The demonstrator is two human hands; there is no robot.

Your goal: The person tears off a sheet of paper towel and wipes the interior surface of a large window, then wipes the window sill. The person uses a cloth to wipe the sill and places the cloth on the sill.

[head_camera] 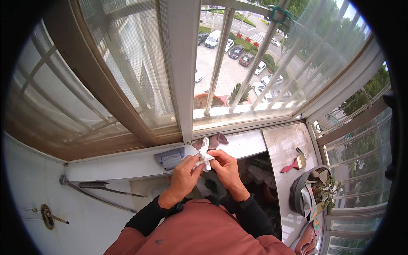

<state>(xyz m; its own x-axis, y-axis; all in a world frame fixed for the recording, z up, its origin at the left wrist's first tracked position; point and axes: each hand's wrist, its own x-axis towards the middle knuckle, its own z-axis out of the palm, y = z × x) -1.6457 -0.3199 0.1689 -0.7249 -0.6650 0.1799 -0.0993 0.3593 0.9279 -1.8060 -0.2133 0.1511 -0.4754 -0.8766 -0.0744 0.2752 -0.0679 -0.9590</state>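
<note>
A crumpled white tissue or thin cloth (204, 155) is pinched between the fingers of both my hands, in front of my chest. My left hand (184, 178) grips it from the left, and my right hand (227, 169) holds its right side with thumb and forefinger. Just beyond the hands, a mauve rag (218, 141) lies bunched on the white window sill (245, 144). To the left on the same sill sits a grey-blue plastic object (171, 158), whose kind I cannot tell.
On the right ledge (287, 137) lies a paintbrush with a red handle (294, 163), beside a potted plant in a dark round pot (296, 194). A sliding window frame (183, 70) and metal bars stand ahead. A wall crank (47, 216) juts out at lower left.
</note>
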